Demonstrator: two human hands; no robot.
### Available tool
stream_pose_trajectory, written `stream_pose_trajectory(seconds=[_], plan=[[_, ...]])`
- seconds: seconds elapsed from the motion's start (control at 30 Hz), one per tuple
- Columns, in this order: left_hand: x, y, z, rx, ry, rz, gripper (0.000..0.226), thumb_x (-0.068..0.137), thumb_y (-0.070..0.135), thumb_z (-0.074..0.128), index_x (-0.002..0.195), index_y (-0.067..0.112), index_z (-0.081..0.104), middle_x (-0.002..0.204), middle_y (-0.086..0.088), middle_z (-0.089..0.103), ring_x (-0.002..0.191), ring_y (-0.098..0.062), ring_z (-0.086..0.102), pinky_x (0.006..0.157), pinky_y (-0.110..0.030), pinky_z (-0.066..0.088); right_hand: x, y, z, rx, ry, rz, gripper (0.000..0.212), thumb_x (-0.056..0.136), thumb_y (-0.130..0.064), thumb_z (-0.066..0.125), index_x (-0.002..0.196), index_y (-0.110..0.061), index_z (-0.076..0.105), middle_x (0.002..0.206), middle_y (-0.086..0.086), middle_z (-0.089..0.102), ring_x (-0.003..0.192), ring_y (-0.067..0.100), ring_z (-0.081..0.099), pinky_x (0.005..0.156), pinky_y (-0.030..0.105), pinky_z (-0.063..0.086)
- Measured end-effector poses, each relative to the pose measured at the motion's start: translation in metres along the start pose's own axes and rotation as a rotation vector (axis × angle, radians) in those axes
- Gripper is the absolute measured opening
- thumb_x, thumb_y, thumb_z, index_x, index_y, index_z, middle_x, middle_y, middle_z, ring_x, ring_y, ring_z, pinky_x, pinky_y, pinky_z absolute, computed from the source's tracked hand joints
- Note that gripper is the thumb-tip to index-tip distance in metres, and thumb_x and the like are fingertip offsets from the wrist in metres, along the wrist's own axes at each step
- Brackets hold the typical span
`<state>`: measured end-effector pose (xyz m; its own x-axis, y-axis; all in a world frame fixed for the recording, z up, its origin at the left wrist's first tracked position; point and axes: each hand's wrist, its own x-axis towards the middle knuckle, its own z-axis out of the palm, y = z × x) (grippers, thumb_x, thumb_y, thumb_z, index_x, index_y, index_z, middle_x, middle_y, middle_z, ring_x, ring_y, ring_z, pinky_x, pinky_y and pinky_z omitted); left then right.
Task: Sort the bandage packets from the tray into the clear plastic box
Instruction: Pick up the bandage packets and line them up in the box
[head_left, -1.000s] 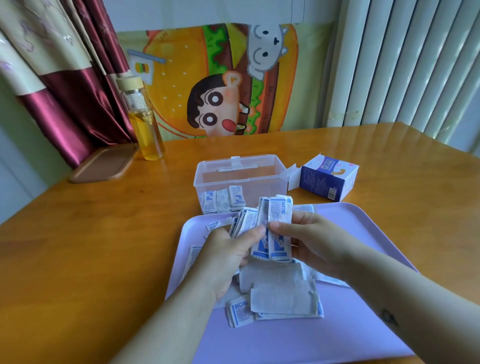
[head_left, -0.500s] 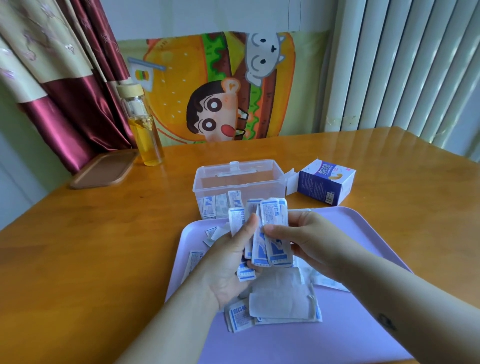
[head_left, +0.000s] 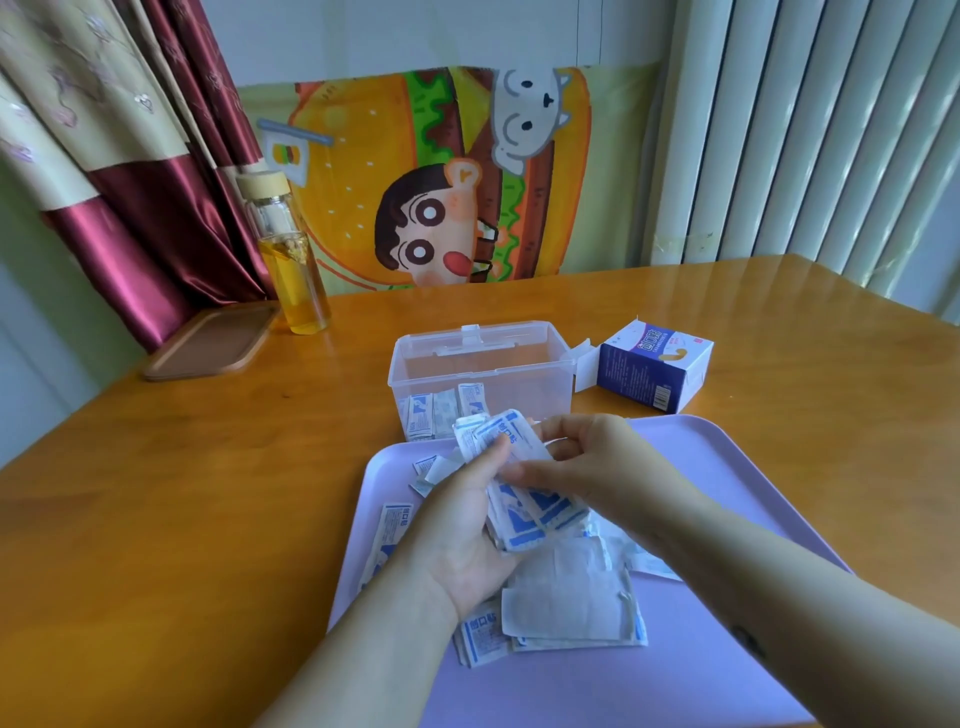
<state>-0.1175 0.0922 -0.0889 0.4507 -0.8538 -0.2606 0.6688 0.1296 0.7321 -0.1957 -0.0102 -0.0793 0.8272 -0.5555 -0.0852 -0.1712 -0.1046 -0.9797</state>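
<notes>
A bundle of white-and-blue bandage packets (head_left: 524, 509) is held between both hands above the lilac tray (head_left: 727, 467). My left hand (head_left: 457, 530) cups the bundle from below, thumb on top. My right hand (head_left: 587, 462) pinches its upper end. More packets (head_left: 566, 608) lie loose on the tray under my hands, larger white ones among them. The clear plastic box (head_left: 480, 364) stands open just behind the tray, with several packets (head_left: 441, 413) upright against its front wall.
A blue-and-white bandage carton (head_left: 654, 371) lies open to the right of the box. A glass bottle of yellow liquid (head_left: 291, 260) and a brown tray (head_left: 213, 340) sit at the back left of the wooden table (head_left: 156, 493). A curtain hangs behind them.
The bundle has tilted from upright to slanting across my left palm. Both hands stay together over the tray, and the view has dipped a little.
</notes>
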Motion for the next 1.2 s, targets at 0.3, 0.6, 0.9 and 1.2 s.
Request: stream_pose_trajectory(seconds=[0.3, 0.6, 0.9, 1.2], plan=[[0.001, -0.003, -0.002, -0.007, 0.026, -0.006, 0.033, 0.097, 0.023, 0.045, 0.083, 0.011, 0.073, 0.094, -0.020, 0.072, 0.090, -0.033, 0.067, 0.083, -0.045, 0.050, 0.005, 0.008, -0.011, 0.185, 0.015, 0.132, 0.025, 0.082, -0.020, 0.068, 0.084, 0.005, 0.064, 0.091, 0.023, 0.070, 0.088, 0.032, 0.065, 0.095, 0.051, 0.048], [0.005, -0.004, -0.004, 0.011, 0.029, 0.017, 0.049, 0.097, 0.025, 0.046, 0.061, 0.016, 0.078, 0.086, -0.015, 0.074, 0.072, -0.026, 0.072, 0.071, -0.040, 0.054, 0.004, 0.011, -0.012, 0.437, -0.014, 0.230, 0.028, 0.094, -0.017, 0.052, 0.104, 0.006, 0.065, 0.102, 0.020, 0.070, 0.098, 0.030, 0.067, 0.090, 0.040, 0.052], [0.006, -0.008, 0.004, 0.010, 0.050, 0.013, 0.028, 0.094, 0.024, 0.051, 0.109, 0.006, 0.066, 0.084, -0.014, 0.070, 0.060, -0.020, 0.069, 0.046, -0.022, 0.050, -0.004, 0.018, 0.009, 0.120, 0.128, 0.008, 0.012, 0.086, -0.025, 0.065, 0.088, -0.013, 0.062, 0.073, 0.009, 0.069, 0.062, 0.011, 0.059, 0.061, 0.027, 0.048], [0.007, -0.002, 0.000, -0.104, 0.085, 0.017, 0.025, 0.094, 0.019, 0.050, 0.086, 0.014, 0.073, 0.077, -0.006, 0.070, 0.066, -0.016, 0.069, 0.066, -0.029, 0.054, -0.013, -0.001, -0.004, -0.649, 0.013, -0.411, 0.055, 0.066, -0.050, 0.076, 0.115, -0.038, 0.053, 0.104, -0.013, 0.050, 0.089, -0.007, 0.048, 0.077, 0.010, 0.041]])
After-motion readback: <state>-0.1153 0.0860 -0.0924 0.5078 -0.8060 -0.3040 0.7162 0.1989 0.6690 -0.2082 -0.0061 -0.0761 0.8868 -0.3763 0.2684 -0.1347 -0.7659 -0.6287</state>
